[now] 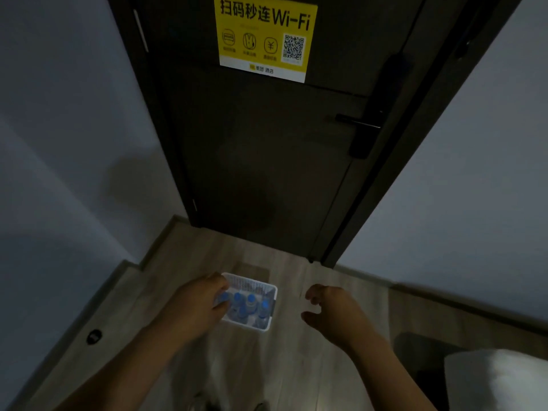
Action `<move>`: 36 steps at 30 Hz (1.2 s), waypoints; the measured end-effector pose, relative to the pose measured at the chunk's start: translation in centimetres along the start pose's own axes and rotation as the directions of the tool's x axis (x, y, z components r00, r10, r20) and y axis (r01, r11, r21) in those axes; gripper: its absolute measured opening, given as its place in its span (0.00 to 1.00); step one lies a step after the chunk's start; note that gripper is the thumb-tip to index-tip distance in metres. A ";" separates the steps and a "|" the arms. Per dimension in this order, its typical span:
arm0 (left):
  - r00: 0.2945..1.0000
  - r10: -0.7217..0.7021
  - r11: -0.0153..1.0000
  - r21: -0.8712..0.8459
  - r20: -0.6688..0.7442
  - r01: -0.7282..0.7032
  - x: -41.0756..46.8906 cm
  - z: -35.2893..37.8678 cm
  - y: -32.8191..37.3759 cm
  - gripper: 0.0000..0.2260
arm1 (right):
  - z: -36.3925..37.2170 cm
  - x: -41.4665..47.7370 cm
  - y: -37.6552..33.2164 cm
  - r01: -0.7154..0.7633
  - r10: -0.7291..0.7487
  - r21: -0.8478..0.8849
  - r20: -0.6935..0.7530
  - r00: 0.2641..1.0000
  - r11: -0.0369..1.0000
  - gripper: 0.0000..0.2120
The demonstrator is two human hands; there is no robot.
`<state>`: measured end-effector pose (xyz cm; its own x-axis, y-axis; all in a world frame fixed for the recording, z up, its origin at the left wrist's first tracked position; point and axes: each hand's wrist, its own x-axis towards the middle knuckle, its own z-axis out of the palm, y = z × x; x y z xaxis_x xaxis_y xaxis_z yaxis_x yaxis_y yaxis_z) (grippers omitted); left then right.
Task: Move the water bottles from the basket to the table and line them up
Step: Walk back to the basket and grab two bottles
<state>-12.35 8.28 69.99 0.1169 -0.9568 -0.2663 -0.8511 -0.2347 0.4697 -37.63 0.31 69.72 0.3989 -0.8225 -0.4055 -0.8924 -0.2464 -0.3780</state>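
Both hands hang open: left [195, 304] over the basket [252, 284] of bottles [251, 301], right [329, 310] beside it.

One white basket [255, 284], about five blue-capped water bottles [251, 302], two hands, one door [267, 158], one yellow sign [265, 37]

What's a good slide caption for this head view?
Left hand reaches a white basket of water bottles before a door.

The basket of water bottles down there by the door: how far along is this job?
Barely begun. Nothing looks done: the blue-capped bottles all stand in the white basket on the floor, and no table is in view. In hand: the left hand is at the basket's near edge; the right hand hovers open beside it. Left: moving every bottle and lining them up.
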 end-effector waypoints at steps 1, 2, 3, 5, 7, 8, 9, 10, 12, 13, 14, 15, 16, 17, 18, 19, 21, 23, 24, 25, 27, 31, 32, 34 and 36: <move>1.000 0.007 1.000 0.011 0.017 -0.007 0.8 0.3 -0.3 0.12 | 0.0 0.6 0.4 -0.003 0.003 -0.006 0.003 1.000 1.000 0.19; 0.999 0.009 1.000 0.019 0.034 -0.010 1.6 0.6 -0.7 0.12 | 0.2 1.3 0.7 -0.005 0.005 -0.014 0.006 1.000 1.000 0.19; 0.999 0.009 1.000 0.026 0.052 -0.010 2.4 1.0 -1.1 0.12 | 0.4 1.9 1.0 -0.009 0.009 -0.022 0.011 1.000 1.000 0.19; 0.996 0.010 0.999 0.045 0.088 -0.014 4.0 2.0 -2.2 0.11 | 1.1 3.4 1.5 -0.018 0.019 -0.034 0.029 0.999 0.999 0.20; 0.992 0.014 0.998 0.067 0.124 -0.022 5.8 3.3 -3.7 0.10 | 2.3 5.2 2.1 -0.025 0.027 -0.040 0.054 0.998 0.999 0.21; 0.990 0.018 0.997 0.077 0.137 -0.028 6.8 4.1 -4.6 0.10 | 3.1 6.2 2.4 -0.028 0.030 -0.042 0.066 0.997 0.999 0.21; 0.989 0.021 0.995 0.091 0.148 -0.035 7.8 5.0 -5.5 0.10 | 4.1 7.3 2.7 -0.031 0.034 -0.042 0.077 0.996 0.999 0.21; 0.987 0.022 0.994 0.105 0.159 -0.039 8.8 6.0 -6.5 0.11 | 5.2 8.4 3.0 -0.034 0.037 -0.039 0.087 0.995 0.999 0.22; 0.985 0.019 0.992 0.118 0.174 -0.040 10.9 8.3 -8.7 0.12 | 7.8 10.9 3.6 -0.036 0.039 -0.025 0.110 0.993 0.999 0.22; 0.984 0.019 0.993 0.111 0.178 -0.039 11.9 9.6 -10.0 0.12 | 9.3 12.1 3.8 -0.039 0.041 -0.017 0.121 0.992 0.999 0.23; 0.983 0.017 0.994 0.105 0.180 -0.037 12.9 11.0 -11.2 0.11 | 10.8 13.4 4.1 -0.044 0.045 -0.009 0.131 0.990 0.999 0.23; 0.982 0.018 0.993 0.110 0.188 -0.039 13.9 12.4 -12.4 0.12 | 12.4 14.6 4.4 -0.050 0.050 0.000 0.139 0.989 0.999 0.24; 0.980 0.017 0.992 0.120 0.200 -0.042 14.8 13.8 -13.6 0.12 | 14.1 15.8 4.7 -0.055 0.054 0.006 0.144 0.988 0.998 0.24; 0.976 0.011 0.991 0.125 0.216 -0.039 15.7 15.3 -14.8 0.13 | 15.8 17.1 5.0 -0.060 0.058 0.008 0.146 0.988 0.998 0.25; 0.973 0.008 0.991 0.128 0.230 -0.038 16.6 16.8 -16.1 0.14 | 17.5 18.3 5.4 -0.064 0.062 0.011 0.145 0.988 0.998 0.25; 0.972 0.004 0.990 0.135 0.236 -0.037 17.5 18.4 -17.3 0.15 | 19.1 19.6 5.8 -0.069 0.066 0.016 0.143 0.988 0.998 0.25; 0.973 -0.007 0.988 0.150 0.233 -0.029 19.2 21.4 -19.7 0.15 | 22.5 22.2 6.5 -0.076 0.071 0.031 0.137 0.988 0.997 0.25; 0.970 -0.029 0.992 0.125 0.240 -0.002 20.9 24.6 -21.9 0.16 | 25.9 24.8 7.5 -0.079 0.073 0.040 0.125 0.989 0.996 0.24; 0.969 -0.025 0.991 0.130 0.246 -0.008 21.7 26.4 -23.1 0.15 | 27.6 26.0 8.0 -0.082 0.076 0.045 0.116 0.990 0.996 0.25; 0.967 -0.021 0.990 0.143 0.253 -0.016 22.6 28.0 -24.2 0.15 | 29.4 27.2 8.6 -0.086 0.080 0.054 0.104 0.991 0.995 0.25; 0.969 -0.017 0.992 0.127 0.247 -0.016 24.3 31.5 -26.5 0.15 | 32.9 29.5 9.8 -0.090 0.084 0.071 0.084 0.993 0.993 0.27; 0.978 -0.012 0.993 0.113 0.209 -0.012 27.5 38.0 -30.8 0.16 | 39.6 33.6 12.8 -0.082 0.077 0.097 0.047 0.996 0.992 0.27; 0.983 -0.003 0.993 0.117 0.182 -0.019 28.3 39.5 -31.9 0.16 | 41.2 34.5 13.5 -0.080 0.076 0.104 0.038 0.996 0.991 0.27; 0.992 0.016 0.994 0.108 0.128 -0.030 29.7 42.2 -33.7 0.16 | 44.1 36.3 14.9 -0.075 0.074 0.110 0.015 0.997 0.991 0.28; 0.995 0.031 0.996 0.084 0.091 -0.039 31.0 44.5 -35.2 0.16 | 46.6 37.8 16.1 -0.078 0.080 0.116 -0.013 0.997 0.990 0.29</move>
<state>-1.60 -5.46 7.74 0.0432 -0.9440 -0.3271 -0.8952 -0.1820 0.4069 -27.12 -10.85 9.51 0.3239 -0.8459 -0.4236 -0.8902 -0.1209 -0.4392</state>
